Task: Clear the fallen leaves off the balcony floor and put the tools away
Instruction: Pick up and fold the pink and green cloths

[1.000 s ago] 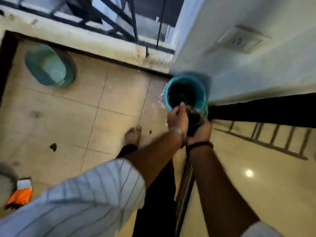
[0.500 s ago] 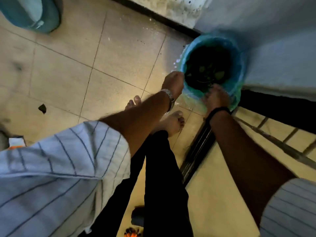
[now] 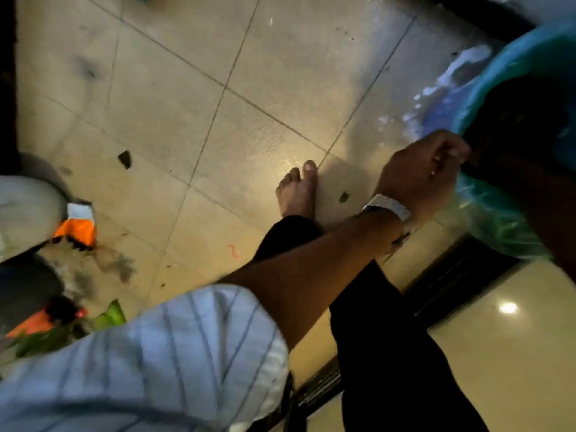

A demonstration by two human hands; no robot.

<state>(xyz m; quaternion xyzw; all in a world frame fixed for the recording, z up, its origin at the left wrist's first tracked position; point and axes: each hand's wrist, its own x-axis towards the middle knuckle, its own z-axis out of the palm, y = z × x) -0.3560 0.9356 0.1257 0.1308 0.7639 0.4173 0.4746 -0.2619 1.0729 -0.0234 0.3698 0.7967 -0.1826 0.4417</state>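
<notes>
A teal bin lined with a blue-green plastic bag (image 3: 501, 219) stands at the right edge, its inside dark. My left hand (image 3: 420, 173), a watch on its wrist, is at the bag's near rim with fingers curled on the edge. My right forearm (image 3: 558, 213) crosses the bin in shadow, and the hand itself is too dark to make out. One dark leaf (image 3: 125, 159) lies on the beige tiles at the left. A smaller leaf (image 3: 343, 197) lies beside my bare foot (image 3: 299, 191). Dirt and green leaves (image 3: 109, 316) are heaped at the lower left.
An orange-and-white object (image 3: 78, 226) lies by the dirt, next to a pale rounded thing (image 3: 25, 210) at the left edge. The dark sliding-door track (image 3: 452, 275) runs diagonally at lower right, with glossy indoor floor (image 3: 505, 353) beyond it.
The view has swung left and down, pushing the bin to the right edge and bringing the debris heap into sight. My left hand stays at the bin's rim; my right hand has dropped into shadow.
</notes>
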